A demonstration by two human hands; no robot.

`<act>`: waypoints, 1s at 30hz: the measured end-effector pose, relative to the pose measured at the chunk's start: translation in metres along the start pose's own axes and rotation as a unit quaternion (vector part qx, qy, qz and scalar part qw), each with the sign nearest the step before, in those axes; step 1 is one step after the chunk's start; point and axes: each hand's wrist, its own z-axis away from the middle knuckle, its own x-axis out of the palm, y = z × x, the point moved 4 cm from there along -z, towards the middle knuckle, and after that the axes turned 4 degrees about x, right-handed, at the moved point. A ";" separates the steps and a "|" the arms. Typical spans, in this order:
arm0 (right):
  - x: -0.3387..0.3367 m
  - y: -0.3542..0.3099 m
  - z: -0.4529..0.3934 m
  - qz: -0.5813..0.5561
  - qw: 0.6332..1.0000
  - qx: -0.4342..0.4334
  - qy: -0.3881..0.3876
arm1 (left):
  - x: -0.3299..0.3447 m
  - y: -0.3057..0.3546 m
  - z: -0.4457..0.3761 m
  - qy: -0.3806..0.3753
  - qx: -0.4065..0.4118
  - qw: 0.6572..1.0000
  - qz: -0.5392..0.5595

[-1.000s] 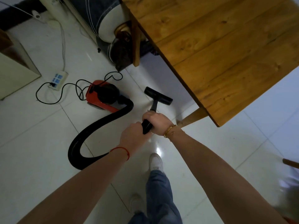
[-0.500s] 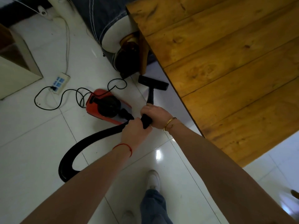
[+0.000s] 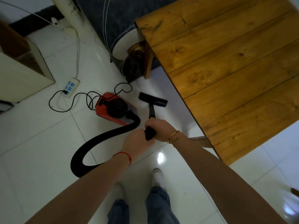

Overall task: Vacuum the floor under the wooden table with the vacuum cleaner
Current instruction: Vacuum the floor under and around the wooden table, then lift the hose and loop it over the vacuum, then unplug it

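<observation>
A red and black vacuum cleaner [image 3: 113, 109] sits on the white tiled floor, left of the wooden table [image 3: 226, 65]. Its black ribbed hose [image 3: 100, 141] loops round to a black wand [image 3: 152, 110]. My right hand [image 3: 160, 126] grips the wand's upper end, and my left hand [image 3: 137, 143] grips the wand just behind it, where the hose joins. The black floor nozzle [image 3: 152, 99] lies flat on the tiles beside the table's left edge, out from under the top.
A table leg [image 3: 148, 62] stands at the far corner and another [image 3: 200, 140] near my right wrist. A white power strip [image 3: 71, 86] with the black cord [image 3: 72, 101] lies left. A dark upholstered seat [image 3: 116, 29] and a cream cabinet [image 3: 21, 75] stand behind.
The nozzle was pushed forward toward the far table leg, then drawn back toward me beside the table edge. Both hands kept their grip on the wand.
</observation>
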 end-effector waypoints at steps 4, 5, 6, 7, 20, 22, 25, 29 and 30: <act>0.013 -0.027 0.028 -0.025 0.999 0.032 0.015 | -0.005 -0.010 0.032 -0.027 0.038 0.997 -0.056; 0.018 -0.033 0.034 -0.029 0.999 0.040 0.019 | -0.007 -0.013 0.039 -0.036 0.050 0.995 -0.074; 0.024 -0.039 0.039 -0.035 0.998 0.050 0.025 | -0.010 -0.016 0.045 -0.048 0.066 0.992 -0.094; 0.031 -0.045 0.044 -0.041 0.997 0.060 0.033 | -0.012 -0.020 0.050 -0.062 0.082 0.988 -0.114; 0.066 -0.096 0.084 -0.216 0.923 0.249 0.197 | -0.084 -0.033 0.102 -0.042 0.322 0.870 -0.371; 0.061 -0.099 0.089 -0.234 0.910 0.267 0.215 | -0.101 -0.032 0.103 -0.014 0.356 0.851 -0.385; 0.057 -0.103 0.091 -0.248 0.895 0.288 0.233 | -0.124 -0.031 0.103 0.031 0.395 0.835 -0.383; 0.054 -0.105 0.088 -0.266 0.880 0.308 0.243 | -0.151 -0.035 0.092 0.071 0.406 0.840 -0.353; 0.052 -0.106 0.086 -0.282 0.872 0.311 0.251 | -0.157 -0.037 0.088 0.080 0.397 0.849 -0.338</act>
